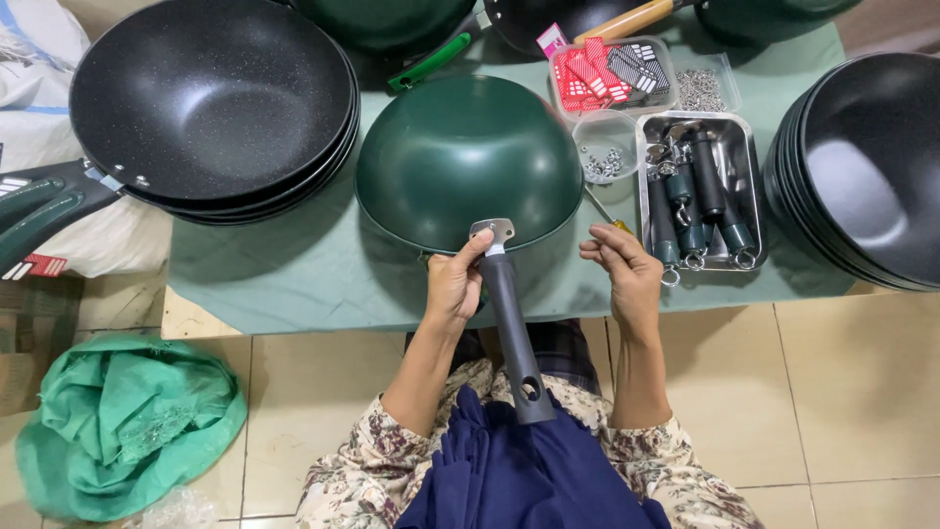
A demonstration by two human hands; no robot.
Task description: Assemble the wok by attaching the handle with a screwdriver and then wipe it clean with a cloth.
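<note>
Closest to me, my left hand (453,286) is wrapped around the top of a dark grey handle (511,333), thumb pressed up near its metal bracket (493,233). The fingers are curled tight on it, so it's a real grip. The rest of the handle runs back from my fingers toward my lap, its hanging hole over the blue cloth (509,470) on my knees.

My right hand (624,274) is just to the side of the handle, not touching it. The fingertips are pinched together, and I honestly can't tell if there's a screw or anything in there; too small to make out.

Right past my left fingertips, the bracket sits against the rim of an upside-down green wok (468,157), which lies on the green table cover (294,264). Whether the bracket is actually fixed to it or only resting there, I can't see.

Just beyond my right fingers is a metal tray (748,157) of more handles, with a small clear tub of screws (605,147) beside it and a tub of red and black tags (609,73) further back. A screwdriver tip pokes out between wok and tub, mostly hidden.

Further off to the left is a stack of black woks (211,98), another stack (862,167) on the right, cut off by the edge. More pans at the far side are cropped too.
</note>
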